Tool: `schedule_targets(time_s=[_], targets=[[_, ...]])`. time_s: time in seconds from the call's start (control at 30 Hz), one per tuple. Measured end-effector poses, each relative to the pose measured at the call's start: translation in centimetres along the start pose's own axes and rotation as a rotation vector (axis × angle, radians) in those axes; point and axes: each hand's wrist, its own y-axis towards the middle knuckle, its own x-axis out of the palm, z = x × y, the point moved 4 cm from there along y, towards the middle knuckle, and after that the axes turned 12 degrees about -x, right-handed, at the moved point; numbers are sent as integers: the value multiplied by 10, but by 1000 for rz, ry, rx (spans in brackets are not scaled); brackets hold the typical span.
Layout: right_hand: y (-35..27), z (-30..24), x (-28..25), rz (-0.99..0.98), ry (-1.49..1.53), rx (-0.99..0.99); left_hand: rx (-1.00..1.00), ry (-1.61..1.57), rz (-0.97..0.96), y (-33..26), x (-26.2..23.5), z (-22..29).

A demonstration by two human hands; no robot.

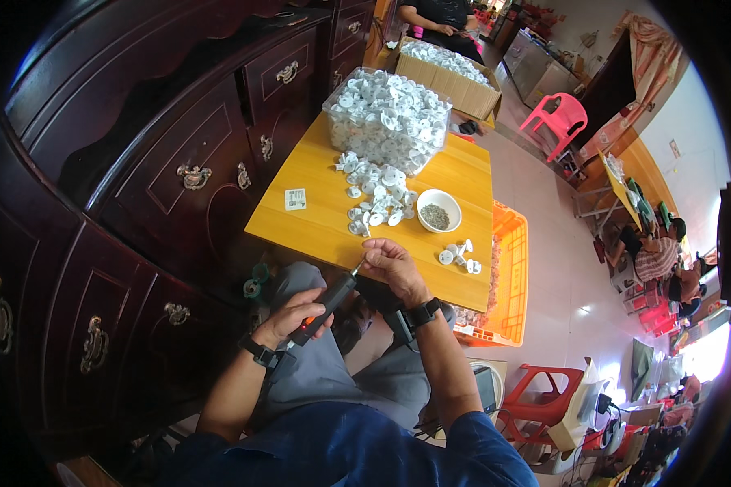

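My left hand [291, 315] is wrapped round a black electric screwdriver [326, 303], its tip pointing up and to the right. Beside that tip, over the table's near edge, my right hand [391, 268] has thumb and fingers pinched together; whatever is between them is too small to make out. On the yellow wooden table [300, 178] just beyond lies a loose heap of small white round plastic parts [379, 193]. A white bowl [451, 203] holds many tiny metal pieces that look like screws [434, 216]. To its right sits a small cluster of white parts [460, 257].
A clear tub [390, 122] heaped with white parts stands at the table's far end, a filled cardboard box [455, 85] behind it. An orange crate [509, 276] adjoins the right side. Dark drawers [170, 178] line the left. Another person [443, 16] sits beyond the box.
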Motion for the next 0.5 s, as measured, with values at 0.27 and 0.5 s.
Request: schedule_targets(time_s=[0.27,0.5], targets=[[-2,1,6,17,11,-67,10,-60,-18,0,0,-1],[16,-1,-2,134,-318,-169,99,-131,-1,1,-2,1]])
